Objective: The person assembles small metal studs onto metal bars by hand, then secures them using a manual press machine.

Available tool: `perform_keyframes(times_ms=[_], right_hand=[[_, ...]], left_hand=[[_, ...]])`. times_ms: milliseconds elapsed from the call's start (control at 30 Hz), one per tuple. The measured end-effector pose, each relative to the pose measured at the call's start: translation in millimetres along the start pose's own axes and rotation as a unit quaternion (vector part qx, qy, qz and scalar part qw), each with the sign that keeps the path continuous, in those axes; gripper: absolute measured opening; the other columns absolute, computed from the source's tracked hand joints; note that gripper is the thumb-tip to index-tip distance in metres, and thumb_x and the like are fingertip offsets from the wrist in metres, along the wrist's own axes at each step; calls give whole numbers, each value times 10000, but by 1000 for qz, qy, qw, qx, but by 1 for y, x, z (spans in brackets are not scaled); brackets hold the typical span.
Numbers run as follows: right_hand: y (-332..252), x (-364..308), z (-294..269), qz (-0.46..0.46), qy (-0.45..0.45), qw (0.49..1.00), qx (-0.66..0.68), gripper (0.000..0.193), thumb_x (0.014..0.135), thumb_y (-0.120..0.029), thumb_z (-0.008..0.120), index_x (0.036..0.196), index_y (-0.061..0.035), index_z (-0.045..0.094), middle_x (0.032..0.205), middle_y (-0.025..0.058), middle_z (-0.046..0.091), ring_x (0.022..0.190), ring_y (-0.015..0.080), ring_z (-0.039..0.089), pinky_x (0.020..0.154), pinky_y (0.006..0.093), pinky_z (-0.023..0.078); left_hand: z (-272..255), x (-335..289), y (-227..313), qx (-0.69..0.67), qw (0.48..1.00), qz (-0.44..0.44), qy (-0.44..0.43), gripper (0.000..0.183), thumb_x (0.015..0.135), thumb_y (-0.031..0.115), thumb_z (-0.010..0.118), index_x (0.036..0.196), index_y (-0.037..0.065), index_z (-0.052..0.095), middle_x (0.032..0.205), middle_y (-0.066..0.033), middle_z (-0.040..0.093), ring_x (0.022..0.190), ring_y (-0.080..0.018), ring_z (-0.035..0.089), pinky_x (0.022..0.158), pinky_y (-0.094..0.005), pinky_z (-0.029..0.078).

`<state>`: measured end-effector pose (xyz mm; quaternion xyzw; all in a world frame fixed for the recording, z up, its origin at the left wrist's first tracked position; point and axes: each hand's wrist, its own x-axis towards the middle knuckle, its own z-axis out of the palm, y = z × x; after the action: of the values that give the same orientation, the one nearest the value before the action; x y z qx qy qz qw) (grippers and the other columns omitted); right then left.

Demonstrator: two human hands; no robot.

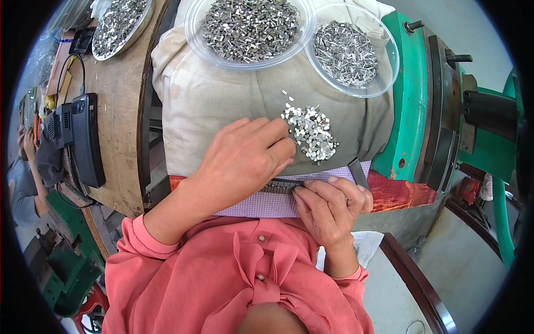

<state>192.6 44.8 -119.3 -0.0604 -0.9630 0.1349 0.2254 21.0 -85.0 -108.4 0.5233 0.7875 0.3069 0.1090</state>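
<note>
A dark slotted metal strip [278, 186] lies on a purple checked cloth [250, 207] close to my body. My right hand [332, 207] grips its right end between thumb and fingers. Above the strip, my left hand [249, 156] has its fingers curled together at the left edge of a loose pile of small silvery metal pieces [311, 133]. Whatever its fingertips pinch is hidden. The pile rests on a stained grey-beige cloth [206, 111]. Beyond it stand two clear plastic bowls, one with dark and silvery small parts [250, 28], the other with shiny short pins [346, 53].
Green machinery [397, 122] with protruding bolts borders the right. A dark flat metal bar [359, 173] lies beside my right hand. At left, a wooden table [119, 111] carries a phone-like black device [86, 139] and another bowl of parts [119, 28]. Another person's arm [38, 172] shows far left.
</note>
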Motion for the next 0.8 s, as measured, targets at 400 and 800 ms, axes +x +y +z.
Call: perform_keyframes(times_ms=[400,800], right_hand=[[3,4,-4,12,-8,1000,23,206,673,-229,829,867,-226,759,965,-119,676,978,136,564,938,367,275],[20,9,-10,71,19,997,20,210,676,-100,846,858,-135,748,920,-15,682,953,235,585,886,370,385]], left_hand=[[7,-31,24,-47,998,16,43,172,723,91,788,836,67,661,891,-46,587,782,-233,579,665,-358,445],[19,-37,29,-42,997,7,57,194,715,105,805,852,73,672,915,-35,604,823,-233,594,697,-366,452]])
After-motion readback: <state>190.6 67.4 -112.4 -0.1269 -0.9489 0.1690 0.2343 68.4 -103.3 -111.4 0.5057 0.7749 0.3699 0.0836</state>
